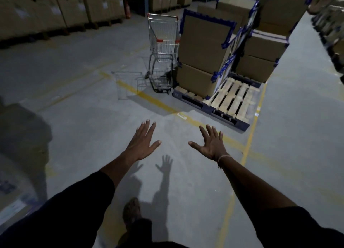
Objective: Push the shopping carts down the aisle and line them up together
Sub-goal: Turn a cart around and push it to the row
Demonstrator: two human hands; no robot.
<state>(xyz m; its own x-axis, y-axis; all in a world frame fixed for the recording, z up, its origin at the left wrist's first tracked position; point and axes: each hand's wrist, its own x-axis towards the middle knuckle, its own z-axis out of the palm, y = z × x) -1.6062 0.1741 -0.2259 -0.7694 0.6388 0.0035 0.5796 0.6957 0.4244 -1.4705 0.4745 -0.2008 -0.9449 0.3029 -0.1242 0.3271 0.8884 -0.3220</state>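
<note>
One silver wire shopping cart [163, 42] with red handle caps stands a few steps ahead, close against the left side of a stack of cardboard boxes. To its lower left a faint, ghost-like wire basket shape [128, 84] shows on the floor; I cannot tell what it is. My left hand [142, 142] and my right hand [211, 144] are stretched out in front of me, palms down, fingers spread, holding nothing. Both are well short of the cart. One of my feet [132, 213] is stepping forward below them.
A wooden pallet [232, 100] loaded with tall cardboard boxes [204, 48] edged in blue sits right of the cart. Rows of cardboard crates [61, 9] line the far left wall. Yellow floor lines [154, 100] cross the grey concrete. Dark shelving [333, 29] runs along the right.
</note>
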